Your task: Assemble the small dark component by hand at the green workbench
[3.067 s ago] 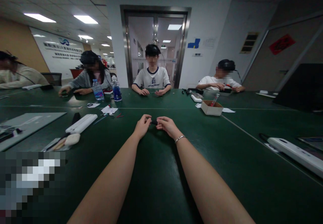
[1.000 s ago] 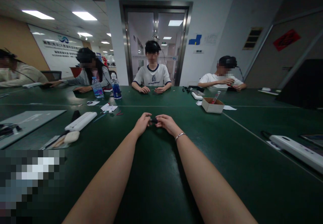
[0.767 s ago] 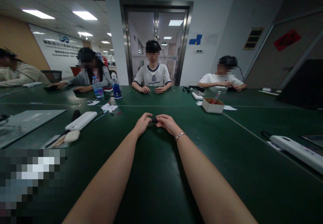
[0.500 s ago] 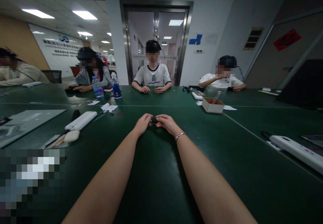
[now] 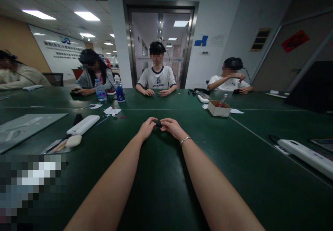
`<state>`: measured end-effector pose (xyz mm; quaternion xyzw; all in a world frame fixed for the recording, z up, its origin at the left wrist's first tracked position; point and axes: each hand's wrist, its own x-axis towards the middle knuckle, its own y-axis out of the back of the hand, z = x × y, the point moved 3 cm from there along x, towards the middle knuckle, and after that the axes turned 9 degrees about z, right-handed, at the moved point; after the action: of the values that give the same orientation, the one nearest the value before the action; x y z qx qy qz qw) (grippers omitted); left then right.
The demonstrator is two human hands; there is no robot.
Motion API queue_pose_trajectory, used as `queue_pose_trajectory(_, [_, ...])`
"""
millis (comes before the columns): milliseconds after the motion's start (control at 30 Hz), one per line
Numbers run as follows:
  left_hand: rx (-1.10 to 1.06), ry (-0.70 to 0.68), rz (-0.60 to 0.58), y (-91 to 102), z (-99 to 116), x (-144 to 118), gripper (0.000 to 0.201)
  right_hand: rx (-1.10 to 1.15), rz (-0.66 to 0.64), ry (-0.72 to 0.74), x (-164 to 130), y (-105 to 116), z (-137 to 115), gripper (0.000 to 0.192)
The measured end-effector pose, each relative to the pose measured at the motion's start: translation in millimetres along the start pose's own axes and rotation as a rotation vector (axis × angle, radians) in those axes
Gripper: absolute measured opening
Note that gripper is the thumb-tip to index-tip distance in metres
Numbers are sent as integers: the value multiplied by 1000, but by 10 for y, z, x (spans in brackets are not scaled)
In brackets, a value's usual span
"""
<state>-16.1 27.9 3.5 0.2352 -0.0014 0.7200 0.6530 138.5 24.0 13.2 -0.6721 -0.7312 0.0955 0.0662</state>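
Note:
Both my arms reach out over the dark green table (image 5: 158, 175). Between my fingertips is a small black object (image 5: 158, 124), too small and dark to name more exactly. My left hand (image 5: 147, 128) pinches its left end with thumb and fingers. From the other side, my right hand (image 5: 173, 126), with a silver bracelet (image 5: 185, 140) at the wrist, is closed on the right end. Fingers cover part of the object, which is just above or on the table; I cannot tell which.
To the left lie a white power strip (image 5: 83, 124), a cream rounded item (image 5: 74, 141) and paper scraps (image 5: 112, 111). Two water bottles (image 5: 100, 91) stand farther back. A small open box (image 5: 219, 109) and another white strip (image 5: 304, 156) are on the right. Several people sit opposite.
My hands stay almost still around the black object, with only slight finger movement. The person seated at the right has shifted a raised forearm and hand to the right.

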Motion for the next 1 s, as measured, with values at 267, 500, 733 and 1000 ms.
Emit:
queue_pose_trajectory(267, [-53,-1,-55,-25,9,-17,31,11,-3,1,-2,3,-1,6])
queue_pose_trajectory(500, [-68,2,-54,-23,-26,2,30,9,-3,-2,-21,-7,-17,10])
queue_pose_trajectory(733, [-47,-19,-10,-5,21,-16,29,9,-2,-2,-29,-11,-26,11])
queue_pose_trajectory(1000, [-58,28,-50,-21,-7,3,29,2,3,-7,-16,-17,-22,13])
